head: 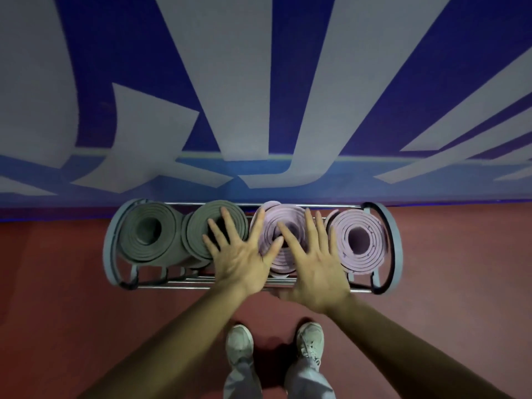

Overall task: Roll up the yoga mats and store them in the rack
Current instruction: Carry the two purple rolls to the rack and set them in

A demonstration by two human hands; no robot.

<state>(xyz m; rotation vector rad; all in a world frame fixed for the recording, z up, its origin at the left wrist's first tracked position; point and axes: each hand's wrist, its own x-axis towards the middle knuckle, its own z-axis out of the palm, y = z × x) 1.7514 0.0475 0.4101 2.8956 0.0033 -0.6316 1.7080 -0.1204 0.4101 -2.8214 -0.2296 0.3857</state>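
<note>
Two bare forearms reach in from 7 and 5 o'clock, ending in the left hand (239,260) and the right hand (316,269), both flat with fingers straight and spread wide, gripping nothing. The left hand lies over the end of the second grey mat (198,223), its thumb stretching toward 3 o'clock onto the inner pink mat (283,223). The right hand covers the 4 o'clock side of that same pink mat, its thumb pointing into the coil's centre. Whether the palms press the mats or hover just above them cannot be told.

All four rolled mats stand on end, side by side in the metal rack (110,243): the outer grey mat (144,240) at 9 o'clock, the outer pink mat (359,240) at 3 o'clock. Two pale shoes (239,344) stand at 6 o'clock on the red floor (57,283). A blue and grey wall (259,82) rises at 12 o'clock.
</note>
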